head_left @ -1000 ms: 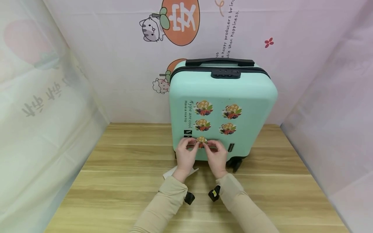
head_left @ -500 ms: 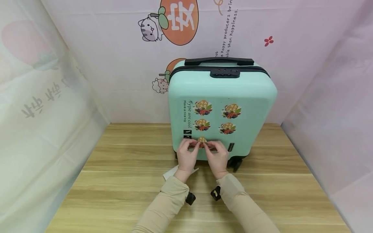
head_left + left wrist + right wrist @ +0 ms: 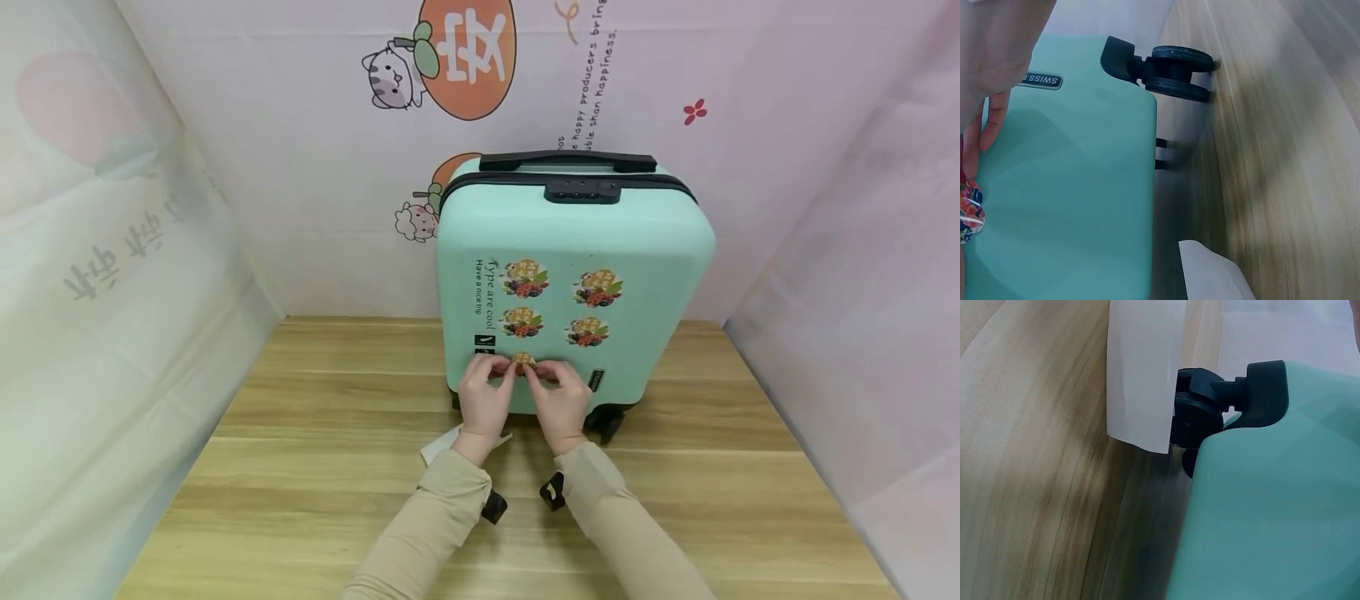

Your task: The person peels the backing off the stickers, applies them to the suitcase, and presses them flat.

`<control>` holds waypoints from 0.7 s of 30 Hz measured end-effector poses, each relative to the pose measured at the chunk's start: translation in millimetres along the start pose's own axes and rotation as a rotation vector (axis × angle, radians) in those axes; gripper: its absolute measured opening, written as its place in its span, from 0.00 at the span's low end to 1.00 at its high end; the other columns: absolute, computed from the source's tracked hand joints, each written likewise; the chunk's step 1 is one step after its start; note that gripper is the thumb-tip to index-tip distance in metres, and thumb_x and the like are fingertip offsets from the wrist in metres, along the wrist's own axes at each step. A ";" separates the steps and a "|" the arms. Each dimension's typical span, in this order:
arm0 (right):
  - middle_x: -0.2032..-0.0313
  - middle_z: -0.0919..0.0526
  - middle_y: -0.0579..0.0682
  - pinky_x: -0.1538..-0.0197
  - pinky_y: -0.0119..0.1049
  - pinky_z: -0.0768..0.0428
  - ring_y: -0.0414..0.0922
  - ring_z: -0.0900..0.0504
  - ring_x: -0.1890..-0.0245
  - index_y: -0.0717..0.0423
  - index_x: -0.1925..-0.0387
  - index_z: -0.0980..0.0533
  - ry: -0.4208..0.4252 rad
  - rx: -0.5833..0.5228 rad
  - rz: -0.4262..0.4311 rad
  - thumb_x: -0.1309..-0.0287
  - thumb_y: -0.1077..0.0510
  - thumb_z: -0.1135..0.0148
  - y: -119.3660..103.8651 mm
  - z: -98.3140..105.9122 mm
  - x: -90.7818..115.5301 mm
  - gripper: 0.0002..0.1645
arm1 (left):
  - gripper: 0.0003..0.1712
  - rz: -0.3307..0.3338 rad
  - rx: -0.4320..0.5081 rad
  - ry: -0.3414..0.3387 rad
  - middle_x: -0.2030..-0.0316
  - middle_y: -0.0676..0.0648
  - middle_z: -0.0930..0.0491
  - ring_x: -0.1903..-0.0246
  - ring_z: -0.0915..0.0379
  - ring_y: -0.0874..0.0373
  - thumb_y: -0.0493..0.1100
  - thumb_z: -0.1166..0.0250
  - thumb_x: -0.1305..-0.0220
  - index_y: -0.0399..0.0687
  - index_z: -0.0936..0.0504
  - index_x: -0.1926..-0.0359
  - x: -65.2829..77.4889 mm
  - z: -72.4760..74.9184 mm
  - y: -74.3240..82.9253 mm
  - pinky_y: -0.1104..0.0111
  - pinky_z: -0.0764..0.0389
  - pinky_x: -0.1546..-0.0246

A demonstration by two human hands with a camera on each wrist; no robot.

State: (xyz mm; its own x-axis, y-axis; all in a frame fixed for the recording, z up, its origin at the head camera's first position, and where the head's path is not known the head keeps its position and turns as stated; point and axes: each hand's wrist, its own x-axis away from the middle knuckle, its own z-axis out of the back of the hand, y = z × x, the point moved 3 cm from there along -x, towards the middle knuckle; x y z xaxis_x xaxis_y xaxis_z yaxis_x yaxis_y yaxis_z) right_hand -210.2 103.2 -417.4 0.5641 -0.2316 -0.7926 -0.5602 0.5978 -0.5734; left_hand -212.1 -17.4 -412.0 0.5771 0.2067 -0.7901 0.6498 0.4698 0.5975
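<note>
A mint-green suitcase (image 3: 577, 237) stands upright, bearing several round fruit stickers such as the upper right one (image 3: 597, 288). Low on its front, another fruit sticker (image 3: 523, 359) sits between my two hands, its lower part covered by fingers. My left hand (image 3: 483, 402) pinches its left side with thumb and fingers. From the other side my right hand (image 3: 562, 408) pinches the sticker's right edge. In the left wrist view, part of the fruit sticker (image 3: 971, 209) shows against the shell. Whether its back lies flat on the suitcase cannot be told.
On the wooden table (image 3: 322, 467), a white paper sheet (image 3: 438, 446) lies under the left wrist. Black caster wheels (image 3: 605, 423) support the suitcase. A black handle (image 3: 566, 161) tops it. Printed white cloth (image 3: 300, 133) hangs behind and at both sides.
Both hands have shifted very slightly right with the sticker. The fingers now cover more of its lower part. The suitcase has stayed in place.
</note>
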 end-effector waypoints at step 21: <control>0.81 0.20 0.50 0.76 0.34 0.24 0.44 0.23 0.81 0.57 0.79 0.20 -0.016 0.038 -0.071 0.51 0.61 0.29 4.5 6.6 -1.9 0.08 | 0.09 0.195 -0.118 -0.054 0.73 0.46 0.18 0.73 0.19 0.54 0.38 0.31 0.44 0.41 0.22 0.64 -4.7 4.8 2.9 0.67 0.17 0.68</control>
State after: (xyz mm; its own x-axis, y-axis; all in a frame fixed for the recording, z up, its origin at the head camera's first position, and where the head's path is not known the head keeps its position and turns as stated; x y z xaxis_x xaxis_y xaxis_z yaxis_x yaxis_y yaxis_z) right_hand -209.8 111.4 -417.2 0.6109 -0.2624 -0.7470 -0.4954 0.6093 -0.6192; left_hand -210.6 -21.1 -405.9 0.7139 0.2582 -0.6509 0.4630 0.5233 0.7154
